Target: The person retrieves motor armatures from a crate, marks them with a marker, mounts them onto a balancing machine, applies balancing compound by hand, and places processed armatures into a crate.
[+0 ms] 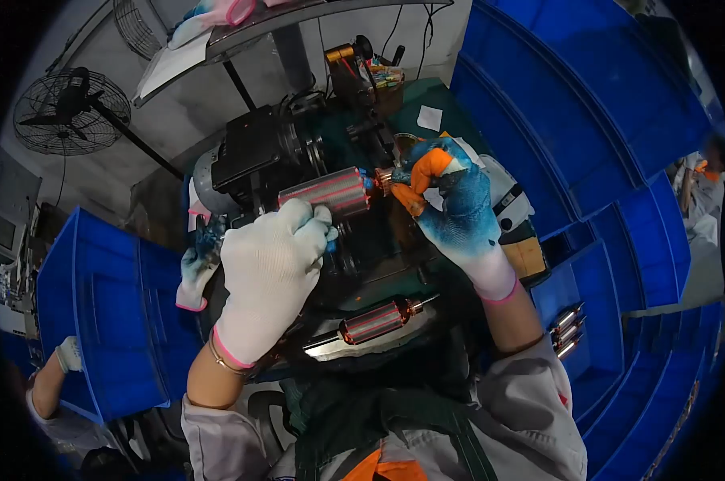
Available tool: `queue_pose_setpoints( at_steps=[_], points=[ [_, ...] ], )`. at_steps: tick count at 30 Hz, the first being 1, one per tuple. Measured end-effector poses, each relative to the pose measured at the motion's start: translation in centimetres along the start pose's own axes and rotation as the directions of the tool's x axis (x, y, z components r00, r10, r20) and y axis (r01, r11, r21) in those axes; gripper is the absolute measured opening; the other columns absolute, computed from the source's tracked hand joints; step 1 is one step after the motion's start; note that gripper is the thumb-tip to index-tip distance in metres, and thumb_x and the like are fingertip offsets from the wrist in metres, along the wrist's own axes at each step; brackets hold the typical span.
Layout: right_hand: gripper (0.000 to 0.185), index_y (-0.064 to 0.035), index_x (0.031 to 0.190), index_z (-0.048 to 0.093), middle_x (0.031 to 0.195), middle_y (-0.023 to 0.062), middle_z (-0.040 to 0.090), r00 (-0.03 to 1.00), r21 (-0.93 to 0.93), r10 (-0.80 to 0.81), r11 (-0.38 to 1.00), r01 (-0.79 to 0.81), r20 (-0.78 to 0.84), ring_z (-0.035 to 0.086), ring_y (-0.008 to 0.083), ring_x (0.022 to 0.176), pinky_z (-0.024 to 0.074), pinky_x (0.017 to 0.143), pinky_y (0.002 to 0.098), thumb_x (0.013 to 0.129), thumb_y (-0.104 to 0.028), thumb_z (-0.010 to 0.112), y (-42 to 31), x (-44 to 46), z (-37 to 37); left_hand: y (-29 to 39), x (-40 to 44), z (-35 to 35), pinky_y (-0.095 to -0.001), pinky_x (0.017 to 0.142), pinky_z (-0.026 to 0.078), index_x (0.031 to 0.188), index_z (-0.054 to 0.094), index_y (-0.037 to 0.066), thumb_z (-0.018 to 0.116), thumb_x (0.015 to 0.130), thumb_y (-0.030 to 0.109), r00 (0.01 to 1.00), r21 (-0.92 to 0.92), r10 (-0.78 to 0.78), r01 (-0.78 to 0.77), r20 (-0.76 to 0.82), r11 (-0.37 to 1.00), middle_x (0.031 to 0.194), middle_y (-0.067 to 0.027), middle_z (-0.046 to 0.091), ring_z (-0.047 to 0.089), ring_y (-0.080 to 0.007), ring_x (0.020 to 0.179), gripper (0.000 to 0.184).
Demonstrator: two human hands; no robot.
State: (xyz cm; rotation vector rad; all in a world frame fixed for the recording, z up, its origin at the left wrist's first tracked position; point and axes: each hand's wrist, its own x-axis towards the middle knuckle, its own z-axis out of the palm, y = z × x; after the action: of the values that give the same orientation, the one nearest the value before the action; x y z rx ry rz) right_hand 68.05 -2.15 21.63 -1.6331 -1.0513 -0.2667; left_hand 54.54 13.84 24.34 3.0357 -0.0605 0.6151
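Observation:
A motor armature (330, 191) with a ribbed grey core and red lines lies across the bench machine (258, 152). My left hand (270, 260), in a white knit glove, is curled at the core's lower left edge; its fingertips are partly hidden. At the copper commutator (385, 181) on the armature's right end, my right hand (463, 200) pinches with thumb and finger. That glove is stained blue and has orange finger covers. Closer to my body, a second armature (374, 322) with a long shaft lies on a pale surface.
Blue bins (106, 313) stand at left, and more blue bins (571, 104) at right. One right-hand bin holds several armatures (567, 330). A spare glove (196, 268) lies left of my forearm. A fan (72, 111) stands behind. Other people's hand (70, 353) and arm appear at the edges.

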Motion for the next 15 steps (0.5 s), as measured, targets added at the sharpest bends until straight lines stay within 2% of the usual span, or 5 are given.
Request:
queue_pose_setpoints(
  at_steps=[3,4,10,12,15],
  points=[
    [0.029,-0.0061,0.074,0.049,0.082,0.0067,0.052,0.978,-0.124,-0.176,0.974,0.189,0.111,0.049,0.0201,0.072,0.0414,0.064,0.0294,0.057,0.01,0.065,0.9,0.7,-0.3,0.4,1.3,-0.2,-0.0304,0.066,0.047,0.096,0.063,0.006,0.073,0.061,0.019,0.953,-0.099,-0.215,0.197,-0.214,0.975,0.095,-0.0076,0.06,0.06,-0.0256,0.079,0.038],
    [0.029,-0.0061,0.074,0.049,0.082,0.0067,0.052,0.978,-0.125,-0.175,0.974,0.189,0.112,0.049,0.0201,0.072,0.0414,0.064,0.0294,0.057,0.01,0.065,0.9,1.0,-0.4,-0.1,1.3,-0.1,-0.0309,0.07,0.047,0.097,0.063,0.005,0.072,0.061,0.024,0.946,-0.199,-0.288,0.257,-0.148,0.946,0.095,-0.0084,0.061,0.06,-0.0271,0.081,0.041],
    [0.028,-0.0062,0.081,0.053,0.084,0.0064,0.054,0.955,0.03,-0.17,0.985,0.168,0.241,0.054,0.0225,0.071,0.0443,0.065,0.0287,0.058,0.009,0.06,1.3,1.4,-0.3,-0.7,1.4,0.3,-0.0314,0.072,0.047,0.095,0.064,0.003,0.072,0.062,0.027,0.954,-0.229,-0.274,0.242,-0.122,0.943,0.093,-0.011,0.062,0.06,-0.0272,0.083,0.042],
    [0.029,-0.0058,0.085,0.054,0.086,0.0082,0.055,0.944,-0.222,-0.115,0.956,0.189,0.309,0.056,0.0246,0.073,0.0462,0.068,0.0281,0.059,0.006,0.06,1.1,1.5,-0.3,-0.8,1.5,0.4,-0.0314,0.071,0.047,0.094,0.064,0.002,0.072,0.062,0.027,0.955,-0.256,-0.28,0.248,-0.095,0.934,0.092,-0.0114,0.062,0.06,-0.0271,0.083,0.042],
    [0.033,-0.0058,0.089,0.055,0.086,0.0102,0.054,0.912,-0.275,-0.117,0.931,0.238,0.394,0.056,0.0262,0.076,0.0471,0.071,0.0295,0.058,0.004,0.061,1.2,1.8,-0.5,-0.9,1.4,0.7,-0.0314,0.071,0.047,0.092,0.064,0.0,0.073,0.06,0.024,0.954,-0.26,-0.283,0.248,-0.104,0.933,0.09,-0.0124,0.062,0.06,-0.0269,0.083,0.042]
  ],
)
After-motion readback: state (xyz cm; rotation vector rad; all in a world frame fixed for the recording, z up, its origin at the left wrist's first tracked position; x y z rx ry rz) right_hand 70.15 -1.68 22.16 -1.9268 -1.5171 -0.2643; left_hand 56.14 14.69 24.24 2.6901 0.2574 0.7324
